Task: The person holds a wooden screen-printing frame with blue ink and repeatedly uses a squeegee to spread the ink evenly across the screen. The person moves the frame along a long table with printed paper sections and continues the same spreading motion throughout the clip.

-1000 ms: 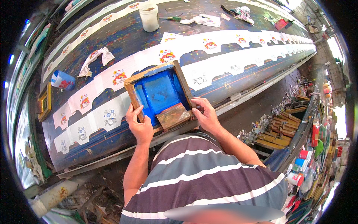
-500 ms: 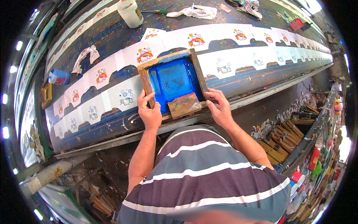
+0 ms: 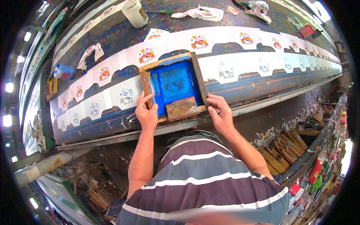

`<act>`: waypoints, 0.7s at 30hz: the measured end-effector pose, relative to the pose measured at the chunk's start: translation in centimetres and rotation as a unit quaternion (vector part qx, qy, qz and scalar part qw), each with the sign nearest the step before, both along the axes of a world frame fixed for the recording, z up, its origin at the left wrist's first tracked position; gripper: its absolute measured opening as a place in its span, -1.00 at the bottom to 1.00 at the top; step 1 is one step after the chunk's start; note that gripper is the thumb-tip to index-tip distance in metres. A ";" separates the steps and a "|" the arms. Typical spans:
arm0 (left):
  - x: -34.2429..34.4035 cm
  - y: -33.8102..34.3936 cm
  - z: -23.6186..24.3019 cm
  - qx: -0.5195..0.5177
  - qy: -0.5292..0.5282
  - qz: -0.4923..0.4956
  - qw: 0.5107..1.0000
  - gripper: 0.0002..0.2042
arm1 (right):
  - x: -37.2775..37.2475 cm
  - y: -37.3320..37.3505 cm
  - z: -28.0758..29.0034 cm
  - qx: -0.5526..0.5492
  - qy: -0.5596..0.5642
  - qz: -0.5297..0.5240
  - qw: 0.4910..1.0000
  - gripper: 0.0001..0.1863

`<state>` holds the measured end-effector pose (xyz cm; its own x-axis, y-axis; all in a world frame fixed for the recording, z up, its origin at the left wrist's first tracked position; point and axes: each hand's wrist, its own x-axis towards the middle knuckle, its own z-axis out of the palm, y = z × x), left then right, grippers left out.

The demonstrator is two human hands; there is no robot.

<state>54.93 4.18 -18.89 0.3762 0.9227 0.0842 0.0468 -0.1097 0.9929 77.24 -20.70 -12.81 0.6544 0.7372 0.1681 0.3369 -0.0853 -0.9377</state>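
Observation:
A wooden screen-printing frame (image 3: 200,77) lies over the row of white fabric pieces at the table's near side. Blue ink covers its mesh (image 3: 175,81). A squeegee (image 3: 182,108) with a stained wooden body rests inside the frame along its near edge. My left hand (image 3: 146,114) is closed on the frame's left side near the front corner, thumb on top. Gripping the right side near its front corner is my right hand (image 3: 220,113). Just left of the frame, a white fabric piece (image 3: 118,100) carries a blue and black cartoon print; the piece (image 3: 221,62) to the right shows mostly black outlines.
Behind runs a row of colourfully printed pieces (image 3: 221,34). On the ink-spotted table stand a white bucket (image 3: 134,15) and a blue cup (image 3: 64,71); rags (image 3: 198,13) lie beyond. Several wooden pieces (image 3: 282,150) fill a bin at the lower right. A metal rail (image 3: 258,106) edges the table.
The view has shifted slightly, so the surroundings sit a little further right. Both hands keep their hold on the frame, which stays in nearly the same place.

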 end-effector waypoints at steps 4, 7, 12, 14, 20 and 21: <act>-0.2 0.3 -0.6 -0.037 -0.016 -0.004 0.999 -0.53 | 1.6 1.2 4.7 0.048 -0.035 0.052 0.997 -0.70; 0.1 0.4 -1.0 -0.028 -0.005 -0.004 1.000 -0.53 | 1.8 2.0 9.1 0.090 -0.088 0.162 0.979 -0.79; 0.2 0.3 -0.7 -0.043 -0.044 -0.010 0.998 -0.53 | -1.4 4.7 12.0 0.134 -0.212 0.276 0.928 -0.80; 0.3 0.4 -0.6 -0.046 -0.044 -0.013 0.998 -0.54 | -2.1 5.5 12.5 0.149 -0.242 0.285 0.915 -0.77; 0.3 0.1 -0.8 -0.018 -0.025 -0.010 0.999 -0.55 | 1.4 4.6 21.5 0.270 -0.217 0.186 0.919 -0.81; 0.4 0.2 -0.8 -0.007 -0.020 -0.012 1.000 -0.56 | 1.6 4.4 23.5 0.322 -0.186 0.206 0.905 -0.85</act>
<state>55.30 4.38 -19.70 0.3954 0.9144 0.0865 0.0045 -0.0962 0.9954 78.84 -16.32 10.73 0.1562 0.5765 0.8020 0.5184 0.6433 -0.5634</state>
